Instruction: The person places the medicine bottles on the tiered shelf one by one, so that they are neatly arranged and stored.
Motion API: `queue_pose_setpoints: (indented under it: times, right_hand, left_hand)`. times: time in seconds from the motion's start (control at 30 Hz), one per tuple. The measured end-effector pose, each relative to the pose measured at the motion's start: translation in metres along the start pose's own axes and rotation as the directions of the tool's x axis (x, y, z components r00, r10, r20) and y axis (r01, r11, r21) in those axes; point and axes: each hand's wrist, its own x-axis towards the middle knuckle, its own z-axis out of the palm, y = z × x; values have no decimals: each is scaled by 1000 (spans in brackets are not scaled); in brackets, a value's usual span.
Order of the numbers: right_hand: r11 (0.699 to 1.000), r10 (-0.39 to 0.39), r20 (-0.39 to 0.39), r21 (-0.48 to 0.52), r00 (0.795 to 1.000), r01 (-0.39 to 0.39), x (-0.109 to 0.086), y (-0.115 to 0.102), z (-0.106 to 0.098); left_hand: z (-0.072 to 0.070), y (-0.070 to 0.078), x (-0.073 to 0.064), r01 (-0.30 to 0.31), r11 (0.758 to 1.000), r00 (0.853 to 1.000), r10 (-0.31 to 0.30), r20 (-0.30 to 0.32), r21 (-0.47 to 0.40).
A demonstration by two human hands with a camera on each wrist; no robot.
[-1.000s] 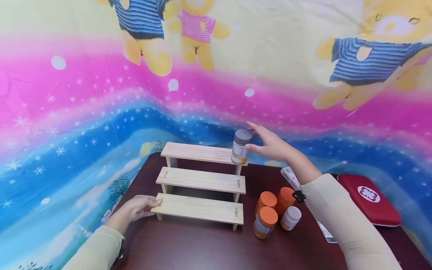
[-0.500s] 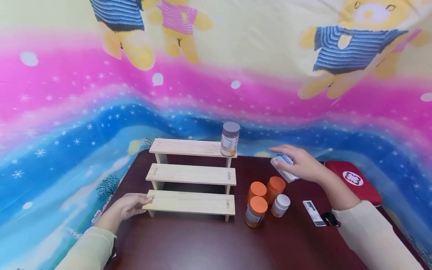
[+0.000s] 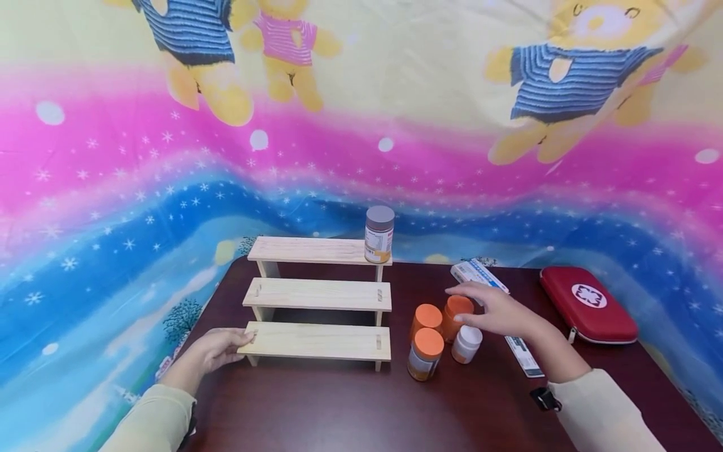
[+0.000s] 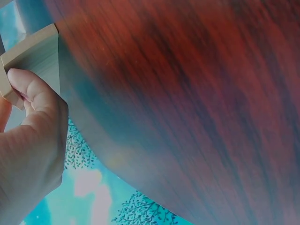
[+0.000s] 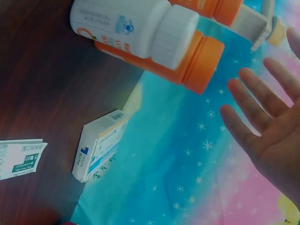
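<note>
My left hand [image 3: 214,351] pinches the left end of the lowest step of a three-tier wooden display stand [image 3: 316,342]; in the left wrist view the thumb lies against the underside of the board [image 4: 30,44]. A grey-lidded jar [image 3: 378,235] stands upright at the right end of the top step. My right hand [image 3: 497,311], fingers spread, hovers over a group of bottles right of the stand and holds nothing. Nearest its fingertips is the rear orange bottle [image 3: 459,307]. Beside that stand a white bottle [image 3: 467,344], an orange-capped jar [image 3: 426,351] and another orange-capped bottle [image 3: 427,317].
A blue-and-white medicine box [image 3: 477,273] lies behind my right hand. Partly under the right forearm in view is a flat white packet [image 3: 525,358]. A red zip case [image 3: 587,304] with a white emblem sits at the table's right. A printed cloth [image 3: 361,176] hangs behind.
My right hand has left the grey-lidded jar on the top step, swung right, then come down over the bottles. The left hand keeps its hold on the stand.
</note>
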Motion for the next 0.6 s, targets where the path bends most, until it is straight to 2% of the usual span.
queue_pose_setpoints:
  times: [0.17,0.43,0.6]
  right_hand:
    - [999,23,93,-37,995,-20,-3,0,10]
    - [986,105,57,-134,993,-97,1,0,14]
    - [978,104,37,-186,994,-95,6,4,16]
  left_hand:
    - [-2,-1,0,7,1000,1000,-7,3,6]
    - [-1,-1,1,-1,1000,1000,1,17,11]
    - [-1,-1,0,-4,1000,1000,4,20,8]
